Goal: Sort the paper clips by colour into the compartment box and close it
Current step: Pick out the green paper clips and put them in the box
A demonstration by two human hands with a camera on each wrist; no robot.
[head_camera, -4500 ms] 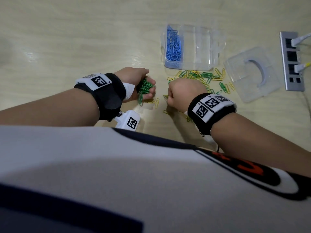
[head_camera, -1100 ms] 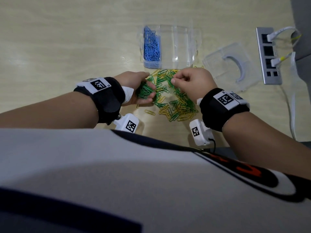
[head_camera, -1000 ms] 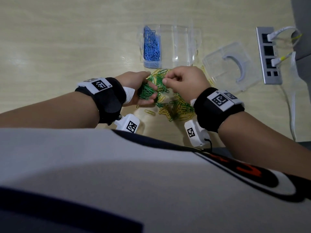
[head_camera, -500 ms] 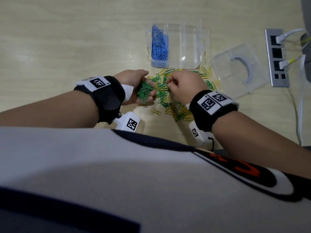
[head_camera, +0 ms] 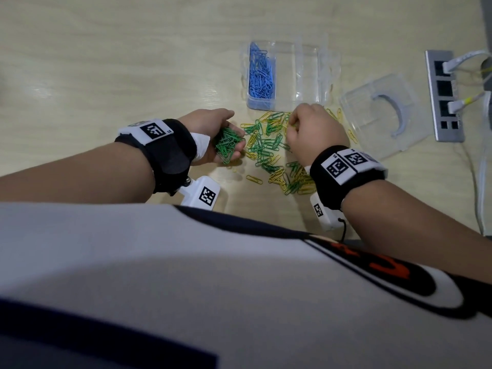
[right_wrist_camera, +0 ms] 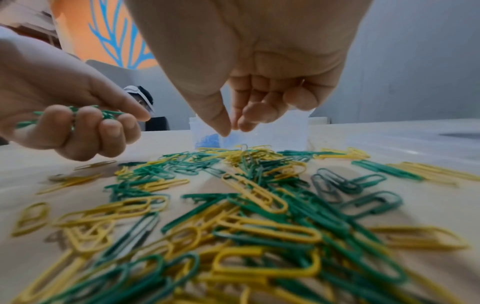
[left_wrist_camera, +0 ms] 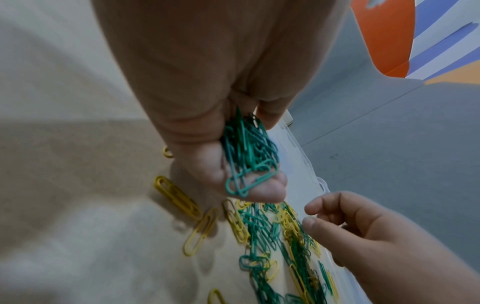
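My left hand lies palm up at the left of the pile, its fingers curled round a bunch of green clips, also seen in the left wrist view. A loose pile of green and yellow clips covers the table between my hands. My right hand hovers over the pile's far edge, close to the box. Its thumb and fingertips point down, slightly apart, with no clip seen between them. The clear compartment box stands open, with blue clips in its left compartment.
The clear lid lies to the right of the box. Further right there is a grey power strip with cables plugged in. One yellow clip lies apart near the front. My shirt fills the bottom of the head view.
My right hand has drawn away from my left hand and moved to the far side of the pile, near the box. The left hand keeps its green bunch in place.
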